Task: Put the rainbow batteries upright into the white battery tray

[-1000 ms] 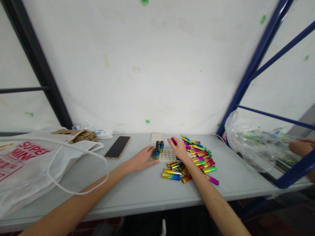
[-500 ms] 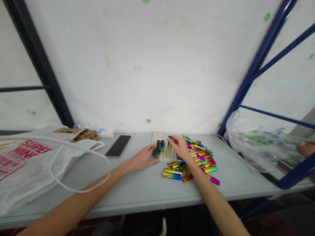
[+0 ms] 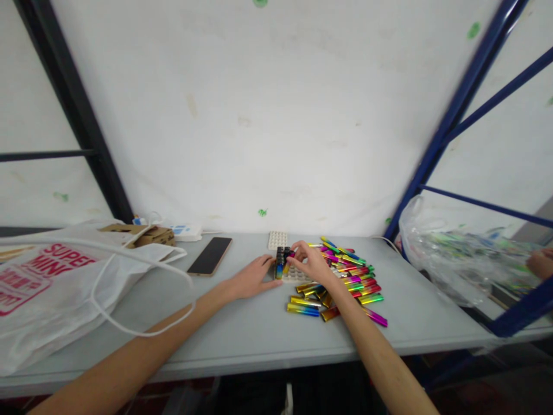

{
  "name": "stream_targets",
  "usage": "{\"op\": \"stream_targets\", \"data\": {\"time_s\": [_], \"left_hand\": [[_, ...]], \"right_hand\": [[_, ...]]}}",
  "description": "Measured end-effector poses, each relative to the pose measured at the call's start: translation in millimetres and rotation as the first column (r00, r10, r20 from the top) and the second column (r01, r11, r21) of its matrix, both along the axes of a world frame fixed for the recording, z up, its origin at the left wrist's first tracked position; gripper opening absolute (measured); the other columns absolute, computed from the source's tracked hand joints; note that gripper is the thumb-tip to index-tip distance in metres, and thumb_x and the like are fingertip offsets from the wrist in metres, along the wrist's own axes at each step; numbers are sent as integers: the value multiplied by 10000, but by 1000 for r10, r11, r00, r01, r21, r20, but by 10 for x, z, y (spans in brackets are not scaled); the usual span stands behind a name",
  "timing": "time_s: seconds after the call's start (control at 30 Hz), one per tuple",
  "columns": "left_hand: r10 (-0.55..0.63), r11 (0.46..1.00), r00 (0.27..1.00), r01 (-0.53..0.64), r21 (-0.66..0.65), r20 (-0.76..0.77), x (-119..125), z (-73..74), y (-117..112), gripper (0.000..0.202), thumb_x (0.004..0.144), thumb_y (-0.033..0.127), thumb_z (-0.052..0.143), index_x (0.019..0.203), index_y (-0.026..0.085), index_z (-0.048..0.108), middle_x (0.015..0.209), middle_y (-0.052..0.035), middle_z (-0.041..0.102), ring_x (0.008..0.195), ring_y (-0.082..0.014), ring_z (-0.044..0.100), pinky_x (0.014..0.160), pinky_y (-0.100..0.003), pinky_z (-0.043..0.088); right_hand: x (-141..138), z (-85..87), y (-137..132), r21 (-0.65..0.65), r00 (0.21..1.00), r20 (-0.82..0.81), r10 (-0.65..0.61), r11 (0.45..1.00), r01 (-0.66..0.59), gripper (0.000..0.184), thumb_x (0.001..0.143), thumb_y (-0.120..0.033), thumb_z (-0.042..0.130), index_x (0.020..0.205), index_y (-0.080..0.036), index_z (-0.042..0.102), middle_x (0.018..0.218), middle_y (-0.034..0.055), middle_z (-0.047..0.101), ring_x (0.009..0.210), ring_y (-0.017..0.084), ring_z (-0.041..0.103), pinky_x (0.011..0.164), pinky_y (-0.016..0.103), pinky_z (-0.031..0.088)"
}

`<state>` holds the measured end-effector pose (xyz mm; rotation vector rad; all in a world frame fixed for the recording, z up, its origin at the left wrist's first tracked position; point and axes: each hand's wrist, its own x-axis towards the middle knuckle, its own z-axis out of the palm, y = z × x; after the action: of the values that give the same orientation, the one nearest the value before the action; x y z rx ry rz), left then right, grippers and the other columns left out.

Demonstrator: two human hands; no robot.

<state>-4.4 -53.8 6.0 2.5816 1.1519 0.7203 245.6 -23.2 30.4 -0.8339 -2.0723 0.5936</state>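
A white tray (image 3: 298, 276) with rows of round holes lies on the table. Several shiny colour-graded lighters (image 3: 279, 271) with dark tops stand upright together at its left end. My left hand (image 3: 254, 278) grips that end, thumb along the near corner and fingers at the far side. Above the tray, my right hand (image 3: 311, 264) pinches one purple-and-gold lighter (image 3: 288, 264) close beside the standing ones; the fingers partly cover it. To the right lies a loose heap of lighters (image 3: 356, 282) in gold, green, red, purple and blue, partly behind my right forearm.
A second holed tray (image 3: 277, 240) lies near the wall. At left are a phone (image 3: 211, 256), a white bag (image 3: 64, 288), a cardboard piece (image 3: 151, 235) and a looping white cable (image 3: 129, 333). Past the blue frame (image 3: 432, 150) are a clear plastic bag (image 3: 453, 259) and another person's hand (image 3: 540, 263).
My right hand has moved left with the purple-and-gold lighter, up against the upright lighters. My left hand stays at the tray's left end. The view has shifted slightly.
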Motion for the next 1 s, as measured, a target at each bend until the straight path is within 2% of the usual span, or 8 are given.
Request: {"op": "stream_targets", "data": {"time_s": [0.37,0.53,0.67,0.73,0.83,0.9,0.93,1.0], "left_hand": [[3,1000,1000,-3,5,-12,3,4,-7,585,976,603,622,1381,187,552,1414,-165,591,1327,-340,565,1178,-494,432],[10,1000,1000,-10,8,-12,6,9,-9,594,971,606,626,1387,188,551,1414,-161,594,1327,-341,567,1178,-494,433],[8,1000,1000,-8,6,-3,0,2,1,610,966,617,624,1398,194,549,1438,-164,585,1344,-348,557,1191,-499,427],[14,1000,1000,-14,1,-6,-4,-1,6,619,960,631,626,1396,197,553,1444,-165,584,1348,-354,555,1191,-502,428],[24,1000,999,-25,-19,-25,-5,10,5,649,957,646,617,1399,175,549,1459,-186,570,1359,-363,548,1199,-507,421],[32,999,999,-33,-40,-44,1,30,-7,676,959,647,614,1411,151,539,1480,-207,548,1380,-367,533,1215,-498,402],[36,998,998,-38,-48,-57,5,43,-15,689,960,645,613,1418,136,533,1490,-216,538,1389,-370,526,1223,-491,393],[41,997,995,-46,-55,-88,14,68,-35,704,974,630,598,1431,100,519,1507,-232,519,1406,-377,507,1236,-483,375]], "right_hand": [[11,14,4,48,999,38,-18,999,16,280,931,-443,695,1110,-235,638,820,5,732,658,159,657,634,269,513],[-2,60,-32,77,999,15,-30,997,29,276,970,-471,631,1089,-225,671,834,24,743,689,172,673,678,287,529],[116,98,56,185,978,11,-206,962,200,263,1024,-427,538,1059,-210,683,810,38,729,722,196,680,740,311,523],[247,76,156,254,937,19,-348,909,332,250,1030,-354,504,1057,-189,690,853,72,730,778,223,683,793,339,523],[493,-35,311,323,830,102,-548,808,494,233,995,-239,513,1083,-151,709,1041,159,728,970,278,681,921,395,516],[640,-142,388,350,759,185,-624,763,543,238,968,-200,556,1128,-138,721,1154,195,713,1096,310,658,1003,430,491],[695,-193,417,357,739,223,-636,759,545,254,960,-184,574,1160,-136,722,1204,205,706,1138,319,648,1033,443,478],[757,-275,464,359,739,284,-611,782,509,296,958,-156,589,1225,-131,715,1291,217,692,1198,324,635,1073,451,456]]}}
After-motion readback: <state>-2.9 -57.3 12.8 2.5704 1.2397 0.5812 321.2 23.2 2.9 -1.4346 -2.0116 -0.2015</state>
